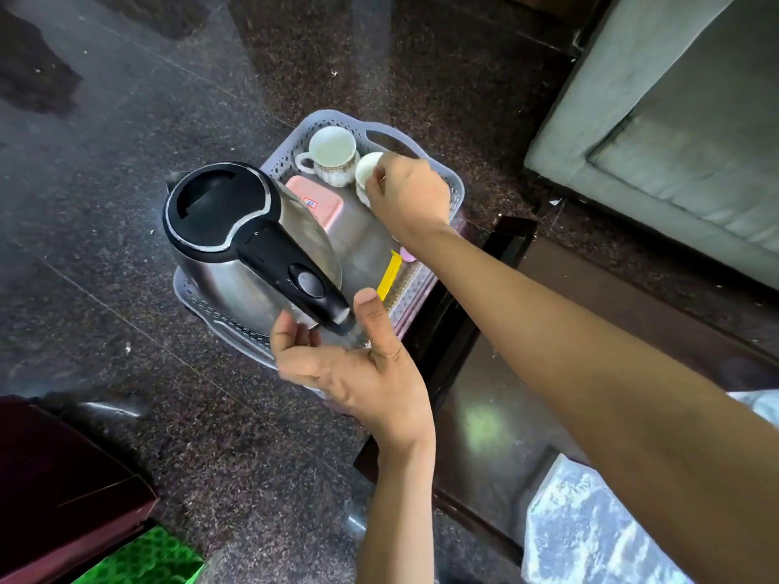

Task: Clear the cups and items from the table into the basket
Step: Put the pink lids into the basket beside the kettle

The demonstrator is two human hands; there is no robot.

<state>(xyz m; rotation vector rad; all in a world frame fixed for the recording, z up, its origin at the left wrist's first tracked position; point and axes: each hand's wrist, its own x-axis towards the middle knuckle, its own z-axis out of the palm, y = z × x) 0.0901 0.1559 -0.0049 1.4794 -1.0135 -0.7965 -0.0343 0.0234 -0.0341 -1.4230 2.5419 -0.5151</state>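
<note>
A grey perforated basket holds a steel kettle with a black lid and handle, a pink box, a white cup with a gold pattern and a yellow sachet. My right hand pinches a second, smaller white cup by its rim at the basket's far end, right beside the first cup. My left hand is at the basket's near edge. Its thumb is up and its fingers are loosely curved on either side of the kettle handle's tip, with gaps showing.
The basket rests on a small stand over a dark speckled stone floor. A dark glossy table lies to the right and a grey sofa at the top right. A maroon object sits at the lower left.
</note>
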